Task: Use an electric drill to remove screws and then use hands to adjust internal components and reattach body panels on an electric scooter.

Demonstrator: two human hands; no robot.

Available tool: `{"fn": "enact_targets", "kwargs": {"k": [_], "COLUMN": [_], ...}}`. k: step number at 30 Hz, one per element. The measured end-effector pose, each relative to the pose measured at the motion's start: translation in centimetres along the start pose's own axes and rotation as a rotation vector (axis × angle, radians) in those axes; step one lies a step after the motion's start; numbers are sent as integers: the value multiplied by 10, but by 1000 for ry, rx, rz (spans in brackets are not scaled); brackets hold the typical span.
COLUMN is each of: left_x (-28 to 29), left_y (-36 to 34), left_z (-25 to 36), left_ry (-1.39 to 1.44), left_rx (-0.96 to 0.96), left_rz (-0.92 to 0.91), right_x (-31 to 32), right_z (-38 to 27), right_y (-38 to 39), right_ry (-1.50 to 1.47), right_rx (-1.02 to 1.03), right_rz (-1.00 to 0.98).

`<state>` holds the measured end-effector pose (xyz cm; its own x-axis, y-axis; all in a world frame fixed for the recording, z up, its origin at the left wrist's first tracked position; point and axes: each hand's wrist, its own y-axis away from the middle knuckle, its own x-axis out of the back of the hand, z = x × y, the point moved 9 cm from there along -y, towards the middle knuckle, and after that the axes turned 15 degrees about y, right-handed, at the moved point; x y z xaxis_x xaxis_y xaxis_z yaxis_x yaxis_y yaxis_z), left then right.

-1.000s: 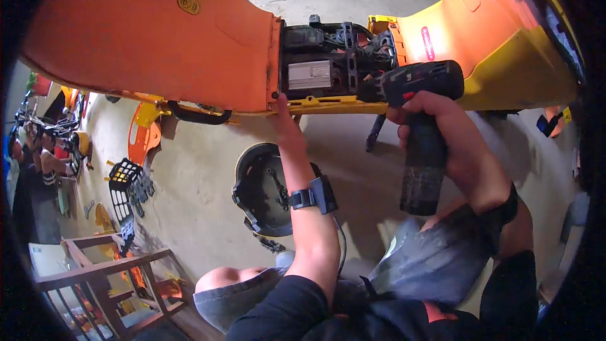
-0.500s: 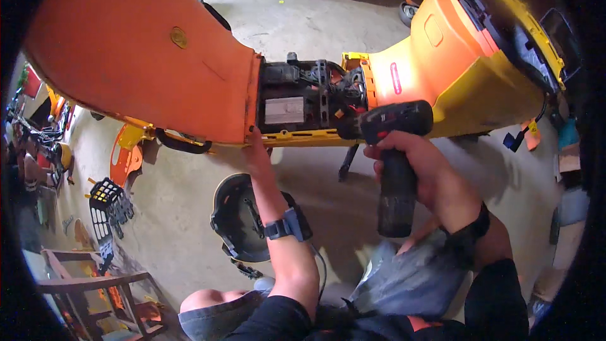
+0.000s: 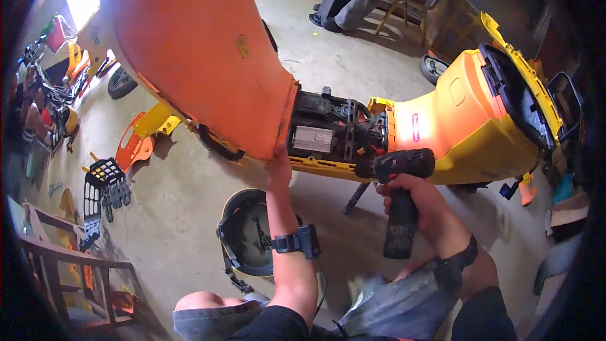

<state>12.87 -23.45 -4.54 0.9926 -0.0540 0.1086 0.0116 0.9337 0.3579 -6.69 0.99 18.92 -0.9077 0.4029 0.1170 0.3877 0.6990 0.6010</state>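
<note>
Well left of both hands lies a loose panel (image 3: 153, 121); nearer, a big orange shell (image 3: 208, 57) rises from the left hand, and an upturned helmet (image 3: 246, 233) sits just below that hand. The left hand (image 3: 278, 163) reaches to the shell's lower corner, its fingers too foreshortened to tell whether they pinch or merely press. Between the hands are a silver box (image 3: 312, 139) and, below it, a yellow rail (image 3: 322, 165). The drill (image 3: 410, 163) is in the right hand (image 3: 426, 205), which wraps the handle just under the body. It looks rigid, sturdy and fairly heavy, so that handle seems the surest hold. Its body lies lengthwise left to right, nose toward the left hand, handle hanging down; whether the nose touches the rail is unclear. Beyond the right hand, a second shell (image 3: 454, 104) rises rightward.
</note>
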Motion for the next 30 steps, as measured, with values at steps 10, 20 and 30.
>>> {"fn": "enact_targets", "kwargs": {"k": [10, 20, 30], "left_x": [-13, -5, 61], "left_y": [-4, 44, 49], "left_z": [1, 24, -13], "left_ry": [-179, 249, 397], "left_rx": [-217, -230, 13], "left_rz": [-33, 90, -4], "right_x": [-16, 26, 47], "right_z": [-36, -63, 162], "right_y": [18, 64, -35], "right_ry": [258, 1069, 1496], "right_rx": [187, 522, 485], "right_rz": [30, -196, -371]}}
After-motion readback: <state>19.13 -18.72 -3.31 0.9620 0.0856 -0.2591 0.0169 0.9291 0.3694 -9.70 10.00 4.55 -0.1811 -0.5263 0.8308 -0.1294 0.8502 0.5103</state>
